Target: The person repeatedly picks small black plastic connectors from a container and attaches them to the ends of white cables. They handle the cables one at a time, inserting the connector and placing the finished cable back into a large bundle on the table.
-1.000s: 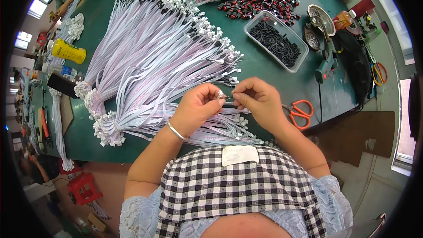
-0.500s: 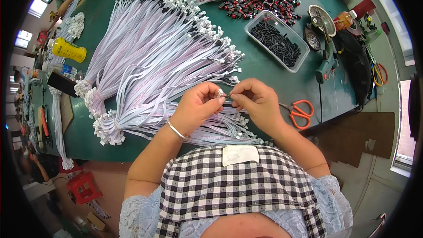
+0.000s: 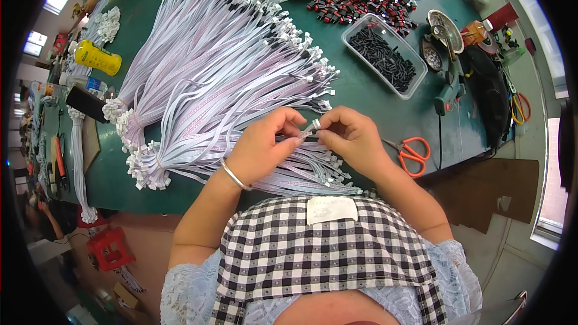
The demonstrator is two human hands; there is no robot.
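Your left hand (image 3: 265,147) pinches cable (image 3: 306,133), right hand (image 3: 352,141) its white plug (image 3: 316,124); hands nearly touching, probably for steadiness. Open tub (image 3: 413,89) sits ahead, likely for easy reach.

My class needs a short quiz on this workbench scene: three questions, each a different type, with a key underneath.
1. True or false: the left hand and right hand are close together at a small white-tipped piece.
2. The clear plastic tray holds: A) white connectors; B) short black pieces; C) yellow bottles.
3. Fill in the blank: the scissors nearest the right hand have ____ handles.

Key: 1. True. 2. B. 3. Orange.
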